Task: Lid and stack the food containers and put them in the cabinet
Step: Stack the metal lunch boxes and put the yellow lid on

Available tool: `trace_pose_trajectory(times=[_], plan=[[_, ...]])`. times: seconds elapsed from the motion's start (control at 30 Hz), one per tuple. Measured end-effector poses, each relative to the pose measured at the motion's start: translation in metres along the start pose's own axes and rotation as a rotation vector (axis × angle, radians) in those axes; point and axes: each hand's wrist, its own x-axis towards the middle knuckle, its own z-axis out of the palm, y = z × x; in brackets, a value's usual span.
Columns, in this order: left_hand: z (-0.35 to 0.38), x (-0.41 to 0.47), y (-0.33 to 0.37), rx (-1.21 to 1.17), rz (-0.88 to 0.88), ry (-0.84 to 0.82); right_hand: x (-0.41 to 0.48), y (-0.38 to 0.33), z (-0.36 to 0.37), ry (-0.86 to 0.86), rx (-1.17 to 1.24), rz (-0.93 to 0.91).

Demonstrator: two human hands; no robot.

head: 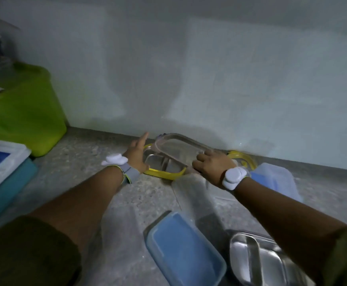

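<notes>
Lidding is under way. At twelve o'clock by the wall, the yellow-rimmed steel compartment container (164, 165) sits under a tilted clear plastic lid (180, 146). The right hand (211, 162) grips the lid's near edge; the left hand (137, 153) steadies the container, fingers open. Next, the lid likely needs lowering square and pressing down.

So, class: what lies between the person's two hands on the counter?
In the head view, the yellow-rimmed steel container lies between the left hand and right hand, with a clear lid tilted over it, not yet seated.
</notes>
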Motion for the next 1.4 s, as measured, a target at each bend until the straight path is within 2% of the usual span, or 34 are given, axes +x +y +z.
trace_pose_trajectory(times=[0.07, 0.17, 0.27, 0.33, 0.47, 0.57, 0.7, 0.8, 0.93, 1.1, 1.23, 1.4], plan=[[0.010, -0.019, 0.034, 0.003, 0.150, 0.027, -0.045, 0.008, -0.009, 0.055, -0.005, -0.065], [0.045, -0.045, 0.079, 0.006, 0.396, 0.067, -0.121, 0.019, -0.019, 0.122, 0.024, -0.046], [0.073, -0.075, 0.108, -0.122, 0.478, 0.104, -0.177, 0.027, -0.025, 0.186, 0.104, 0.031], [0.098, -0.104, 0.135, -0.145, 0.485, 0.107, -0.227, 0.032, -0.027, 0.228, 0.236, 0.180], [0.131, -0.147, 0.170, -0.162, 0.384, 0.036, -0.287, 0.036, -0.018, 0.194, 0.618, 0.672], [0.151, -0.174, 0.191, -0.181, 0.273, -0.020, -0.316, 0.030, -0.010, 0.205, 0.892, 0.883], [0.173, -0.190, 0.203, -0.349, -0.060, -0.086, -0.341, 0.020, 0.014, 0.106, 1.185, 1.202], [0.193, -0.186, 0.201, -0.237, -0.195, -0.137, -0.349, 0.011, 0.039, -0.029, 1.330, 1.287], [0.218, -0.186, 0.211, -0.085, -0.288, -0.223, -0.356, -0.002, 0.054, -0.076, 1.310, 1.359], [0.236, -0.195, 0.216, 0.082, -0.412, -0.179, -0.362, -0.002, 0.061, -0.144, 1.298, 1.374], [0.246, -0.199, 0.212, 0.085, -0.362, -0.271, -0.369, 0.003, 0.065, -0.152, 1.238, 1.417], [0.249, -0.210, 0.212, 0.045, -0.310, -0.198, -0.373, 0.002, 0.055, -0.181, 1.206, 1.409]])
